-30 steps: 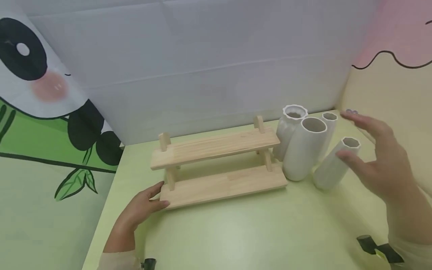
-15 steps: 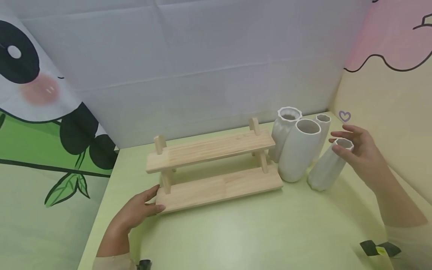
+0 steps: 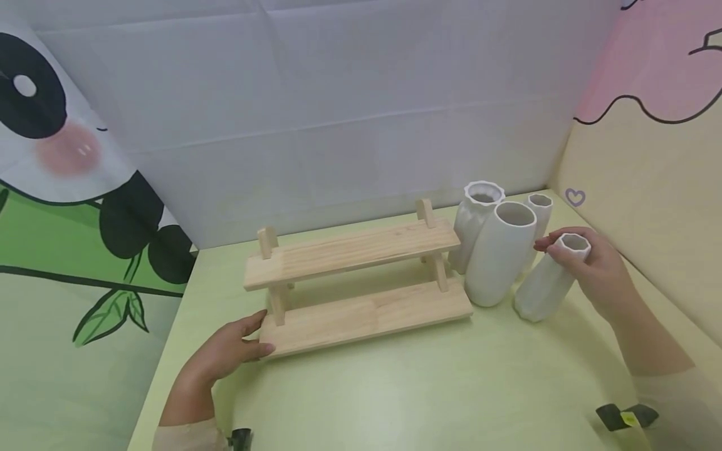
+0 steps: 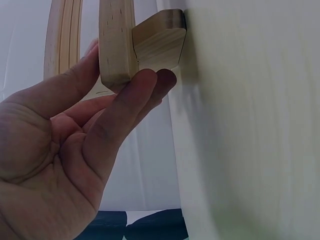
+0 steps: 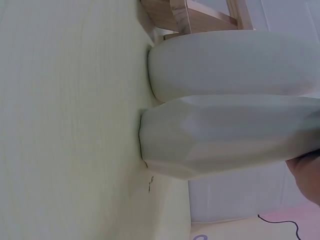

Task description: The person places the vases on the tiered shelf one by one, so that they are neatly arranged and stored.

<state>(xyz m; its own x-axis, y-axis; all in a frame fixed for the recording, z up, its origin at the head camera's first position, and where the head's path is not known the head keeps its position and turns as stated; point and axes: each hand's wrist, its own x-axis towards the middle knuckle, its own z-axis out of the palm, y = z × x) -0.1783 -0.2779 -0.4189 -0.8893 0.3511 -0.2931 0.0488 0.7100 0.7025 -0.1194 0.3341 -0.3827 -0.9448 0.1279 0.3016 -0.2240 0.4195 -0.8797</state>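
A two-tier light wooden shelf [image 3: 366, 314] stands on the table. My left hand [image 3: 222, 352] holds the left end of its lower board, and in the left wrist view the thumb and fingers [image 4: 125, 107] lie on opposite faces of the board's end. On the right, my right hand [image 3: 606, 269] grips a slim white faceted vase [image 3: 544, 288] near its rim. That vase's base meets the tabletop in the right wrist view, where only a bit of the hand [image 5: 307, 175] shows.
Left of the gripped vase stands a tall smooth white vase [image 3: 499, 263], close to the shelf's right end. Behind are a white vase with a scalloped rim [image 3: 470, 225] and a narrow white vase [image 3: 541, 219]. A pale wall [image 3: 338, 125] rises behind the table [image 3: 395, 388].
My right hand has moved in from the right and closed round the slim faceted vase's neck. The left hand stays at the shelf. The head view has shifted slightly.
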